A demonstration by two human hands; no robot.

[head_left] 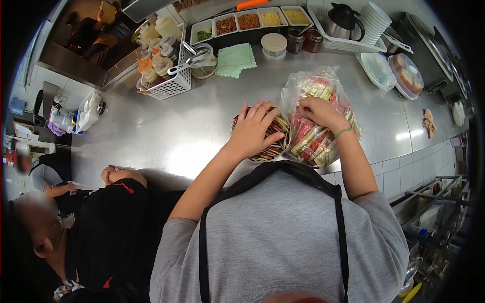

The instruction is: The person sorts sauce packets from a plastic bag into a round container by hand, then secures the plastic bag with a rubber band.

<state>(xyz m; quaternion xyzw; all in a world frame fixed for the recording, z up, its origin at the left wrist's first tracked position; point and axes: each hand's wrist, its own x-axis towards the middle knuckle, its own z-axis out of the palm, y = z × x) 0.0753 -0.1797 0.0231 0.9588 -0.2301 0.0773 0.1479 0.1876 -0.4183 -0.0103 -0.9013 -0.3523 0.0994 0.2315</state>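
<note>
My left hand (254, 132) lies with spread fingers over a round container (278, 146). Packed on edge inside it are many thin sachets in red, gold and dark tones, partly covered by the hand. Touching it on the right is a clear plastic bag (291, 91) filled with red and gold stick sachets (316, 145). My right hand (323, 114) reaches into this bag with its fingers curled down among the sachets. The fingertips are hidden, so whatever they pinch does not show.
At the back stand a row of food tubs (248, 21), lidded jars (274, 44) and a green cloth (236, 59). A white basket of squeeze bottles (174, 87) is to the left, plastic containers (405, 76) to the right. A co-worker in black (113, 227) leans at the counter's left.
</note>
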